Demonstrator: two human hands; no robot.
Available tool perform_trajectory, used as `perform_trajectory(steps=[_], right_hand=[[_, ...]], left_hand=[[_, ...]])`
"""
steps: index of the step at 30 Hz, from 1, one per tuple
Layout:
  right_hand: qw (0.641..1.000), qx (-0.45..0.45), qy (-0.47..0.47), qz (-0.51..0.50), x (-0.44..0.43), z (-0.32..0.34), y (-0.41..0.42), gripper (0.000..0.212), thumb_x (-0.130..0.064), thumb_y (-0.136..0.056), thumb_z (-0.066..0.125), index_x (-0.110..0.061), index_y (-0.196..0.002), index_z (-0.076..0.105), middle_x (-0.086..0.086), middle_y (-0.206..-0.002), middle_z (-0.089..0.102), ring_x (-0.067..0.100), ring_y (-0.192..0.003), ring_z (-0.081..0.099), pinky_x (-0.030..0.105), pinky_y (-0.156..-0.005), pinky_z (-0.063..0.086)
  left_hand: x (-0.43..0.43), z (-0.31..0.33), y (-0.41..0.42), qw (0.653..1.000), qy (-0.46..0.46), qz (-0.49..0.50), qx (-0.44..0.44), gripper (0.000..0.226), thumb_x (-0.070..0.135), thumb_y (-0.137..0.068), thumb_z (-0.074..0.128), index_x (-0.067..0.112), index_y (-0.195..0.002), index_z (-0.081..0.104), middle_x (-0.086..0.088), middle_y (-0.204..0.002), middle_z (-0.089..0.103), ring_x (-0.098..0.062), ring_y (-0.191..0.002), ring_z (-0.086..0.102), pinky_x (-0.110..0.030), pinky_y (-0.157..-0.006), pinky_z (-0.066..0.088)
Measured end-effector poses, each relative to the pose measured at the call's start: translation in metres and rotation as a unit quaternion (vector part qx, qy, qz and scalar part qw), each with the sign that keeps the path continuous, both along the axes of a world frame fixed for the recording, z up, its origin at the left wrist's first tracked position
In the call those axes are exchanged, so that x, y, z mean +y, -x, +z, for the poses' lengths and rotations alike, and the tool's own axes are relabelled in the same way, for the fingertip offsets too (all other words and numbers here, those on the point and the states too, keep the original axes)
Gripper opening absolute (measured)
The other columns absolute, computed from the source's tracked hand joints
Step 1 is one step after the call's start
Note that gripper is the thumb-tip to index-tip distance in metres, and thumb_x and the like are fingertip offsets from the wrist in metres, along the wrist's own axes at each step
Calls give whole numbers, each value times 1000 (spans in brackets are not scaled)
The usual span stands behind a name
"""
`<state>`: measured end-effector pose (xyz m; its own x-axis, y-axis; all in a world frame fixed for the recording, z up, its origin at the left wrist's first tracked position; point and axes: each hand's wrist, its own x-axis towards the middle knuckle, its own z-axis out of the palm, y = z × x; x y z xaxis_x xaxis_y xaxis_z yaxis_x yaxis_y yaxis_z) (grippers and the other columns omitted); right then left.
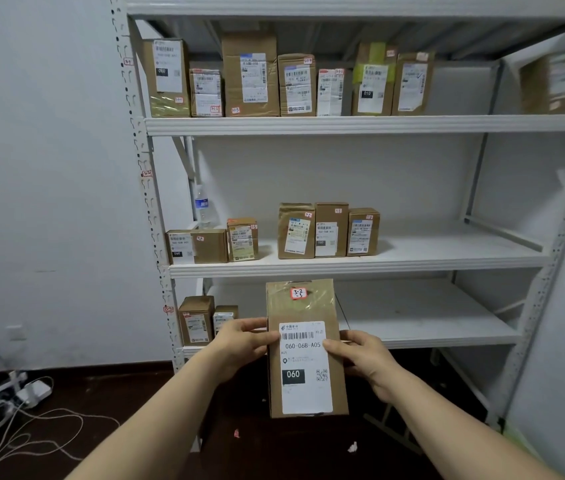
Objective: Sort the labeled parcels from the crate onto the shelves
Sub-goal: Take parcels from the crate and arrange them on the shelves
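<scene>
The left hand point(243, 341) and right hand point(366, 363) are clamping the brown cardboard parcel point(303, 306) sidewise; keeping its white printed label point(305, 393) forward is advisable when shelving.

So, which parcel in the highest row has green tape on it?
The sixth parcel from the left, with 010 on its label. Only it has yellow-green tape across its upper part; the rest have none.

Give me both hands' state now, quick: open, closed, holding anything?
Left hand: closed, fingers gripping the brown parcel at its left edge.
Right hand: closed, gripping the same parcel at its right edge.
</scene>
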<state>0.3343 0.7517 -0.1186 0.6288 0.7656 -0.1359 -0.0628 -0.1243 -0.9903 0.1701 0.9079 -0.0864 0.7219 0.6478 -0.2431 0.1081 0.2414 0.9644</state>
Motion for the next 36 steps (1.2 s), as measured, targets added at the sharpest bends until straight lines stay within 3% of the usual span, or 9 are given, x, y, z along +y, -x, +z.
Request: perform_trajectory(steps=[2, 4, 7, 9, 13, 21, 25, 29, 36], right_hand=[[1000, -3, 3, 21, -3, 1, -6, 34, -12, -79, 75, -14, -111, 61, 5, -97, 73, 16, -86, 69, 25, -67, 51], [998, -37, 25, 48, -8, 1, -12, 39, -9, -79, 75, -15, -114, 59, 3, -99, 70, 12, -87, 66, 20, -66, 50], [987, -113, 80, 77, -11, -3, -25, 52, -12, -74, 79, -16, -120, 56, 1, -111, 61, 12, -101, 59, 22, -79, 49], [981, -134, 99, 95, -12, -7, -35, 59, -13, -73, 80, -16, -125, 54, 2, -119, 59, 14, -109, 56, 23, -83, 47], [977, -144, 105, 119, -11, -15, -56, 60, -14, -73, 80, -20, -126, 53, 0, -123, 58, 13, -113, 54, 17, -79, 45], [970, -163, 121, 133, 18, -26, -109, 57, -12, -79, 75, -24, -129, 49, -5, -124, 55, 12, -119, 49, 22, -90, 42], [972, -158, 109, 137, 65, -22, -153, 70, 3, -77, 72, -20, -136, 44, 3, -128, 53, 18, -124, 49, 26, -96, 45], [979, -179, 86, 51, 127, -3, -207, 59, 19, -80, 51, -10, -131, 50, 9, -118, 52, 18, -112, 50, 23, -77, 47], [949, -284, 112, -75, 200, 40, -300, 46, 5, -85, 58, -14, -127, 56, 4, -123, 57, 17, -113, 54, 21, -81, 47]], left_hand=[[0, 0, -3, 999, -21, -20, 31, 54, -6, -79, 70, 1, -129, 53, -15, -106, 70, -21, -94, 68, -28, -81, 56], [3, 3, -10, 991, -103, -13, 82, 88, -3, -70, 78, 6, -145, 33, -15, -124, 61, -26, -110, 60, -36, -99, 48], [-4, 26, -26, 964, -240, -20, 114, 111, 1, -66, 82, 15, -152, 14, -11, -151, 33, -27, -134, 39, -37, -111, 34], [-14, 40, -40, 929, -324, -96, 153, 98, 5, -71, 79, 19, -151, 23, -3, -150, 35, -24, -136, 37, -36, -110, 35], [-22, 45, -69, 843, -441, -206, 229, 57, 8, -76, 73, 17, -130, 55, -1, -113, 63, -18, -104, 61, -35, -91, 52], [15, 43, -122, 806, -464, -244, 273, 55, 17, -77, 75, 22, -128, 57, 6, -107, 65, -14, -100, 61, -30, -90, 50], [59, 51, -161, 782, -495, -232, 298, 45, 20, -75, 77, 18, -117, 62, 4, -105, 65, -17, -99, 61, -33, -91, 50], [109, 59, -210, 766, -510, -235, 312, 36, 20, -77, 76, 15, -109, 63, 3, -102, 62, -15, -94, 57, -26, -80, 47], [182, 67, -307, 754, -503, -280, 316, 70, 24, -75, 77, 17, -138, 46, -1, -129, 55, -19, -116, 53, -30, -97, 47]])
